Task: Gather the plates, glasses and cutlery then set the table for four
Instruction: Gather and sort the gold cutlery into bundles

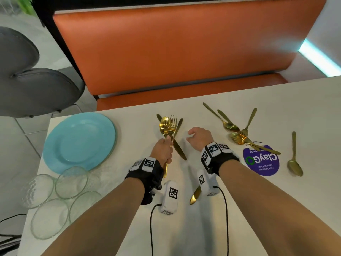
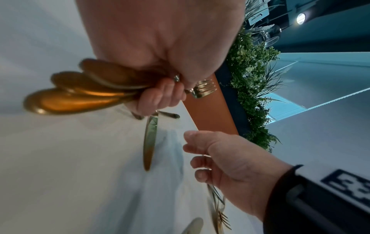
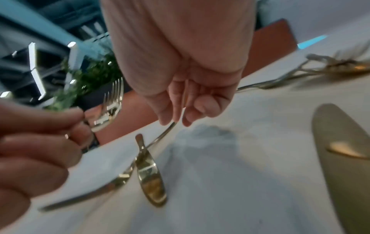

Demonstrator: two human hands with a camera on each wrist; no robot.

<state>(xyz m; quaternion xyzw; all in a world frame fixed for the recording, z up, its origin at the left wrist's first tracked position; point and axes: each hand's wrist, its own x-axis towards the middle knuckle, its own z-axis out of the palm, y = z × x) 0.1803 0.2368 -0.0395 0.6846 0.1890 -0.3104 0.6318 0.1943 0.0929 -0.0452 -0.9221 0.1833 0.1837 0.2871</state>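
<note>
My left hand [image 1: 163, 150] grips a bundle of gold forks and spoons [image 1: 168, 124] upright above the white table [image 1: 239, 209], heads up and handles sticking out below the fist. The left wrist view shows the handle ends [image 2: 80, 98] and fork tines [image 2: 204, 88]. Two gold knives [image 1: 180, 150] lie crossed on the table just under and right of the bundle. My right hand [image 1: 198, 137] hovers right of the knives, fingers [image 3: 170, 110] loosely curled, with nothing plainly in it. A stack of blue plates [image 1: 79, 143] lies at the far left, with several clear glasses [image 1: 72, 182] in front of it.
A loose pile of gold spoons and forks [image 1: 238, 133] lies to the right, partly on a purple sticker [image 1: 262, 163], with a single spoon [image 1: 294, 159] beyond. Another gold piece [image 1: 195, 195] lies under my right wrist. An orange bench [image 1: 175, 52] runs behind the table; a grey chair [image 1: 36, 89] stands left.
</note>
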